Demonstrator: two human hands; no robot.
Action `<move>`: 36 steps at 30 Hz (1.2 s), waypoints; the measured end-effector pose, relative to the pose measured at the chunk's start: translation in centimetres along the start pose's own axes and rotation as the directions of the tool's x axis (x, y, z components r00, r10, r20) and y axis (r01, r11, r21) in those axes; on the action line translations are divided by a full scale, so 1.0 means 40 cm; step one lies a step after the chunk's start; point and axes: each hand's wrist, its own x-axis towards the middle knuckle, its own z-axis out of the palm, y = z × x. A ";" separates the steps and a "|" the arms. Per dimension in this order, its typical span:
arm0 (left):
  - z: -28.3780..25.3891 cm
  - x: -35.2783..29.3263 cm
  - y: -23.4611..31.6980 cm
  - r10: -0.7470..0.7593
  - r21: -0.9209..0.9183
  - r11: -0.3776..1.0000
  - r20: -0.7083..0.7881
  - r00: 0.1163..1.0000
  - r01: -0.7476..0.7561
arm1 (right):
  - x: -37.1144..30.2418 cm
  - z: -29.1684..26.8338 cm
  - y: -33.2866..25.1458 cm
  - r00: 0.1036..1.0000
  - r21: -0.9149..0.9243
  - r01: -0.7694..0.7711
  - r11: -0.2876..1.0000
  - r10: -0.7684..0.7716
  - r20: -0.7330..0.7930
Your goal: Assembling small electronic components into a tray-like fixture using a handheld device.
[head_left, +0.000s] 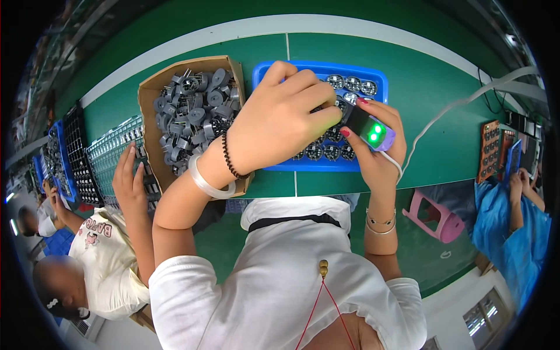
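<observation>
Green table (434, 87) bears blue tray (344, 65) of round components (352, 83). Left hand (286, 116) curled above tray; its grip cannot be determined. Right hand (377, 165) clamped on purple-and-black device (359, 123) at tray's right edge; 2 green lights (374, 137) lit.

- White short-sleeved cotton-looking T-shirt (268, 280); loose sleeves (181, 286).
- Narrow black band (291, 220) at waist.
- Thin red neck cord (311, 309); gold gourd-shaped pendant (324, 268).
- Left wrist (214, 162): black coiled hair tie (227, 157), thick pale glossy bangle (201, 182).
- Right wrist (382, 189): fine chain bracelet with dark charms (380, 221), slim silvery bangle (382, 233).
- Right hand (379, 166): glossy red nail polish (363, 101).
</observation>
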 end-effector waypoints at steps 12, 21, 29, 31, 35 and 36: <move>-0.012 -0.004 -0.066 -0.111 0.110 0.988 -0.021 0.994 0.113 | -0.025 0.004 0.015 0.940 0.348 -0.164 0.923 0.253 -0.229; 0.021 -0.034 -0.111 -0.193 0.213 0.963 0.105 0.976 0.167 | -0.043 -0.008 0.031 0.974 0.280 -0.157 0.947 0.195 -0.115; -0.033 -0.063 -0.130 -0.186 0.294 0.951 0.306 0.934 0.093 | -0.037 0.003 0.019 0.973 0.257 -0.147 0.955 0.186 -0.135; -0.032 -0.061 -0.133 -0.183 0.299 0.950 0.296 0.937 0.091 | -0.038 0.004 0.021 0.974 0.253 -0.146 0.956 0.183 -0.130; -0.055 -0.041 -0.113 -0.201 0.283 0.951 0.270 0.942 0.122 | -0.037 0.006 0.024 0.992 0.154 -0.109 0.982 0.118 -0.049; -0.059 -0.035 -0.102 -0.197 0.281 0.952 0.271 0.942 0.119 | -0.034 0.011 0.020 0.993 0.134 -0.101 0.986 0.108 -0.050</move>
